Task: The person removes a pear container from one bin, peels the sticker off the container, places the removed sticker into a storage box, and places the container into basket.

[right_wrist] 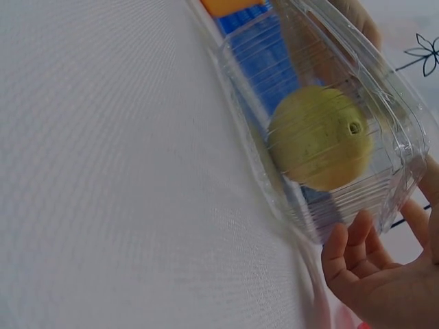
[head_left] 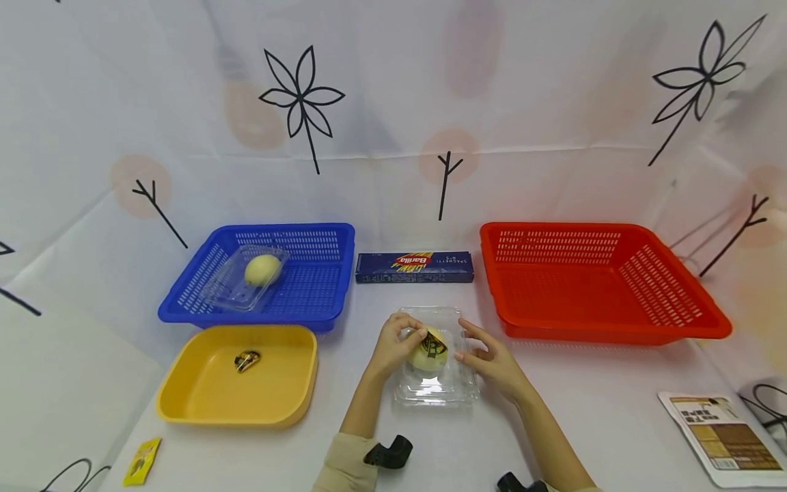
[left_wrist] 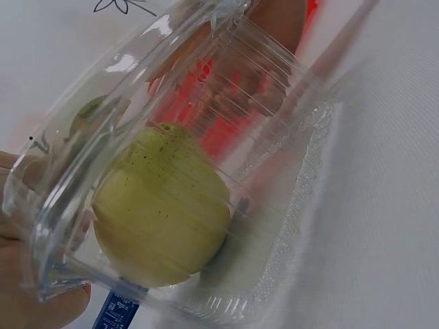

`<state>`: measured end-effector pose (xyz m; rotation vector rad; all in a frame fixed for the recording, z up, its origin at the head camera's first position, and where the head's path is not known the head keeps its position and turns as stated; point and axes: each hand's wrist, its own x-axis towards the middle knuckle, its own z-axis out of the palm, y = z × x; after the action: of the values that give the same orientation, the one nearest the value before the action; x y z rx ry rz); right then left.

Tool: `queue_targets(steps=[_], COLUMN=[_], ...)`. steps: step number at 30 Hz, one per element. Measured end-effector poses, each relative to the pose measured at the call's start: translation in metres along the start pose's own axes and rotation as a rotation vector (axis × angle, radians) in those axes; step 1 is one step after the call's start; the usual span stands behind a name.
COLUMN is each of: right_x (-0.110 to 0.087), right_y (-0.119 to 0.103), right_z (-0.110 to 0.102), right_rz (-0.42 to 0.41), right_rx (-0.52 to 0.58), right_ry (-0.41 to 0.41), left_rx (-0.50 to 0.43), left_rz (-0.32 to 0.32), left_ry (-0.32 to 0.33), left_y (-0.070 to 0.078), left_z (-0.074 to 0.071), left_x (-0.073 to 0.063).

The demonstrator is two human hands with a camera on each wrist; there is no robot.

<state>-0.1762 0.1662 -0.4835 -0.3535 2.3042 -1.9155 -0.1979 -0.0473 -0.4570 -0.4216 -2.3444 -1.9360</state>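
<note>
A clear plastic clamshell box (head_left: pixel 436 393), lid down, sits on the white table in front of me with a pale yellow-green, pear-like fruit (left_wrist: pixel 161 212) inside. Over the fruit, at the lid, a black and gold label (head_left: pixel 435 346) shows in the head view. My left hand (head_left: pixel 398 342) reaches over the box from the left and pinches the label's upper corner between thumb and fingertips. On the other side my right hand (head_left: pixel 494 362) grips the box's right edge, with thumb and forefinger spread along it. Its remaining fingers (right_wrist: pixel 360 240) curl beside the box's end.
A blue basket (head_left: pixel 313 280) holds another boxed fruit (head_left: pixel 262 270). In front is a yellow basin (head_left: pixel 203 400) with a black and gold piece (head_left: pixel 247 360). A spaghetti box (head_left: pixel 415 268), red basket (head_left: pixel 553 294), yellow packet (head_left: pixel 143 462) and white pouch (head_left: pixel 725 437) surround the workspace.
</note>
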Motion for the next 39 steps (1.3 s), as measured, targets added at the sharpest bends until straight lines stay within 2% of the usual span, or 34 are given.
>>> queue_targets(steps=[5,9,28,39], right_x=[0.0,0.0,-0.001,-0.001], right_y=[0.001,0.001,0.0,0.001], right_z=[0.0,0.001,0.001,0.001], right_rz=[0.007,0.004,0.018,0.015], right_rx=[0.026,0.03,0.02,0.018], right_ry=[-0.009,-0.008,-0.004,0.002], left_rx=[0.005,0.005,-0.12,-0.162], left_rz=[0.001,-0.001,-0.055,-0.03], left_ry=[-0.02,-0.024,-0.049,-0.056], left_y=[0.024,0.027,0.02,0.019], left_z=[-0.005,-0.006,-0.011,-0.013], left_x=[-0.008,-0.009,-0.009,-0.008])
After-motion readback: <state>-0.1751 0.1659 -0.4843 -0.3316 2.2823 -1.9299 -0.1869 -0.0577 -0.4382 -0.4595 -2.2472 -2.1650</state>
